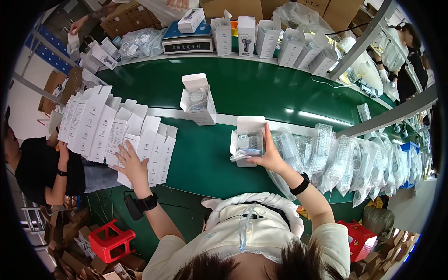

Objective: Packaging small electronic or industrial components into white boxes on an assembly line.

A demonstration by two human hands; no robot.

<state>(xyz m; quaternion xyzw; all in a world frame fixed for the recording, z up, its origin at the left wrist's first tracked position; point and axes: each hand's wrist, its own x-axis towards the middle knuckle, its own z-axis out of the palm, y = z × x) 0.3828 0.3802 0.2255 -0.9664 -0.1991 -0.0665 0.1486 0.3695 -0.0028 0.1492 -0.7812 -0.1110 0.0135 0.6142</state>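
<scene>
My right hand (271, 156) grips the right side of an open white carton (246, 162), its flap standing up. Inside the carton lie clear plastic wrapping and a small pale device (243, 141). My left hand (134, 169), fingers spread, rests on or just over the row of upright white cartons (145, 148) at the left; whether it presses on one I cannot tell. Another open white carton (201, 114) stands farther back, plastic-wrapped contents showing at its top.
Bubble-wrapped items (330, 158) lie along the right of the green table (186, 163). White cartons (246, 37) and a scale (187, 43) line the back. A co-worker (42, 163) sits at the left. Red stools (111, 240) stand below, and a metal frame crosses the right.
</scene>
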